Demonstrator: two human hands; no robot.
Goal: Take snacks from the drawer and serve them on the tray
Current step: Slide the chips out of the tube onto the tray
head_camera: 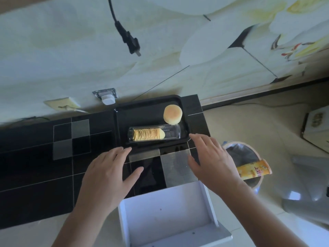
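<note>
Bench (35, 157) of glossy black tile runs along the flower-patterned wall. Below its near edge a white drawer (167, 216) stands pulled out, with nothing visible inside it. A black tray (122, 122) sits on the bench against the wall, directly beyond the drawer. On the floor to the right stands a waste bin (238, 154) with a dark liner, and a yellow crisp tube (254, 171) lies tilted across its rim.

The left hand (105, 175) hovers over the bench with fingers spread, its fingertips at the tray's near edge; its grip is released and holds nothing. The right hand (211, 159) is likewise spread flat and empty near the tray's near right corner.

On the tray a clear plastic sleeve (172, 133) lies on its side along the near edge, holding a stack of crisps (147, 134). A round golden pastry (172, 114) rests just behind it, toward the right end.
</note>
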